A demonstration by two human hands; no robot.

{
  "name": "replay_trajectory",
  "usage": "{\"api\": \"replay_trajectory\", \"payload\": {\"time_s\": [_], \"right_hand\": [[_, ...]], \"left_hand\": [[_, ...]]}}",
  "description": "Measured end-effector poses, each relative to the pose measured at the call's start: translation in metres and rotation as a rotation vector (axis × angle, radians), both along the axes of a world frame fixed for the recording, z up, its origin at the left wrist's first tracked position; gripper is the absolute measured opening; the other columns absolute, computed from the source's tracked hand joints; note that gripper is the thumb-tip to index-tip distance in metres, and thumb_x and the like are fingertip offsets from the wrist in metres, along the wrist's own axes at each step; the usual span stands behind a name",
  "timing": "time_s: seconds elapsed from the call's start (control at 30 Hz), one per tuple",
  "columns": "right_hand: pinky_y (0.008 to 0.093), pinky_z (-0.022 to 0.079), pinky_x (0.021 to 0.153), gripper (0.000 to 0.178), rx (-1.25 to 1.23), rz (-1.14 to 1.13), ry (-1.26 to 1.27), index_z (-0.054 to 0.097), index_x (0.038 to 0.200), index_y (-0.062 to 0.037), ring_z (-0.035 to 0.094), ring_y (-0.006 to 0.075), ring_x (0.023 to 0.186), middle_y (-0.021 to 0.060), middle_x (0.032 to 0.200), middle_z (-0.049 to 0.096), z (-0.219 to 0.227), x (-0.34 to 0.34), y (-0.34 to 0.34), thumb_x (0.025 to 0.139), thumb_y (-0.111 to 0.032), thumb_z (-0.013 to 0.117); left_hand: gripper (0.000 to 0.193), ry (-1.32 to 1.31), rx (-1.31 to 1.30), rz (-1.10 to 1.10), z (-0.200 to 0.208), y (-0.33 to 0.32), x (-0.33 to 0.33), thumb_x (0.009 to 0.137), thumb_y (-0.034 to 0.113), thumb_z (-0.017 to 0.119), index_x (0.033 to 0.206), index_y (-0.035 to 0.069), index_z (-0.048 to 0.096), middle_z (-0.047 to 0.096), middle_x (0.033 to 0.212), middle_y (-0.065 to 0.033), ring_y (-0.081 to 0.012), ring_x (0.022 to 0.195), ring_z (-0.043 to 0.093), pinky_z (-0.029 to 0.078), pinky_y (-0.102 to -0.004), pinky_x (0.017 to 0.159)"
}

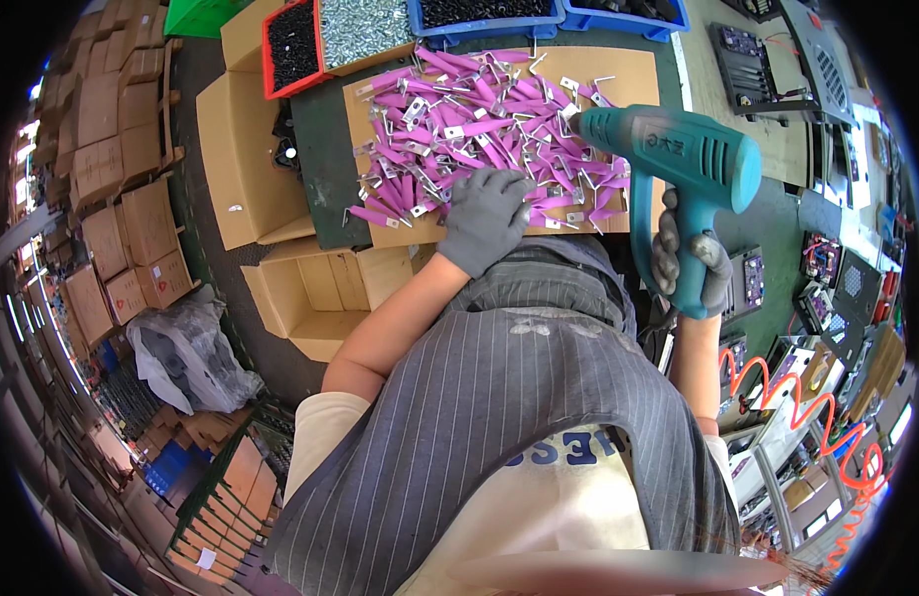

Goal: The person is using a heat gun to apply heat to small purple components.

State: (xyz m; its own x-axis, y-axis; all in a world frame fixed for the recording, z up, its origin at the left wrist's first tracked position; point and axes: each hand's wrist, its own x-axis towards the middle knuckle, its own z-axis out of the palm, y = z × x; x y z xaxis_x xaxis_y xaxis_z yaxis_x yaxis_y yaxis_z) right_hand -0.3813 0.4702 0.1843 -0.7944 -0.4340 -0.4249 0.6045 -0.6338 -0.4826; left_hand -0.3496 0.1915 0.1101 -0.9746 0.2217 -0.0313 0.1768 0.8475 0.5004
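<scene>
- Teal plastic forms the body of the heat gun [678, 149], its nozzle over the right side of the heap and aimed left, its loop handle running toward the near side.
- Dark-gloved fingers of the right hand [690, 263] close around that handle.
- Purple-sleeved metal pieces [484, 128] lie tangled on a cardboard sheet [638, 79]; they are slim, with pale holed tabs and bent silver rods poking out.
- Grey-gloved left hand [487, 214] rests at the heap's near edge, fingers bent; whether they grip a piece, I cannot tell.
- This hand hides some pieces; the nozzle stands before others.
- Along the far side: a red bin [298, 85] of small black parts, a carton [385, 60] of silver hardware, and two blue bins [489, 35] of black parts.
- Left of the sheet stands an open carton [251, 159]; nearer, another open box [310, 293].
- At near right hangs an orange coiled hose [810, 400].
- Dark letters mark the gun's side; blue capitals show on the pale shirt [549, 497] beneath a striped apron [429, 417].
</scene>
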Motion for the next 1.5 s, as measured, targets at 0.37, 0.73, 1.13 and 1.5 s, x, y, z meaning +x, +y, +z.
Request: {"api": "replay_trajectory", "payload": {"time_s": [0.37, 0.73, 1.13, 1.5], "right_hand": [[0.0257, 0.045, 0.039, 0.066, 0.012, 0.088, 0.051, 0.038, 0.128, 0.0024, 0.053, 0.0151, 0.054, 0.0090, 0.080, 0.050, -0.010, -0.025, -0.027, 0.074, -0.024, 0.066], [0.0251, 0.045, 0.040, 0.066, 0.034, 0.131, 0.080, 0.039, 0.127, 0.0027, 0.053, 0.0148, 0.053, 0.0080, 0.080, 0.050, -0.008, -0.039, -0.042, 0.073, -0.025, 0.066], [0.0252, 0.044, 0.038, 0.070, 0.138, 0.164, 0.064, 0.040, 0.126, 0.0026, 0.053, 0.0148, 0.051, 0.0075, 0.077, 0.051, -0.003, -0.039, -0.047, 0.070, -0.028, 0.069], [0.0259, 0.045, 0.038, 0.068, 0.129, 0.137, 0.033, 0.038, 0.126, 0.0028, 0.053, 0.0154, 0.050, 0.0084, 0.077, 0.051, -0.002, -0.030, -0.043, 0.071, -0.024, 0.067]], "left_hand": [[0.029, -0.025, 0.020, 0.051, -0.005, -0.001, 0.010, 0.079, 0.022, 0.064, 0.108, 0.019, 0.064, 0.059, 0.112, 0.0001, -0.0217, 0.110, 0.051, 0.036, -0.0429, 0.091], [0.027, -0.014, 0.010, 0.071, -0.007, -0.008, 0.011, 0.084, 0.027, 0.061, 0.109, 0.018, 0.065, 0.060, 0.111, -0.0002, -0.0236, 0.107, 0.053, 0.038, -0.0435, 0.091], [0.025, -0.011, 0.023, 0.096, -0.005, -0.012, 0.011, 0.081, 0.025, 0.062, 0.105, 0.018, 0.064, 0.059, 0.109, -0.0001, -0.0220, 0.104, 0.053, 0.039, -0.0431, 0.088], [0.029, -0.059, 0.037, 0.100, -0.006, -0.013, 0.011, 0.084, 0.027, 0.060, 0.112, 0.021, 0.064, 0.060, 0.111, -0.0006, -0.0238, 0.105, 0.053, 0.037, -0.0443, 0.093]]}}
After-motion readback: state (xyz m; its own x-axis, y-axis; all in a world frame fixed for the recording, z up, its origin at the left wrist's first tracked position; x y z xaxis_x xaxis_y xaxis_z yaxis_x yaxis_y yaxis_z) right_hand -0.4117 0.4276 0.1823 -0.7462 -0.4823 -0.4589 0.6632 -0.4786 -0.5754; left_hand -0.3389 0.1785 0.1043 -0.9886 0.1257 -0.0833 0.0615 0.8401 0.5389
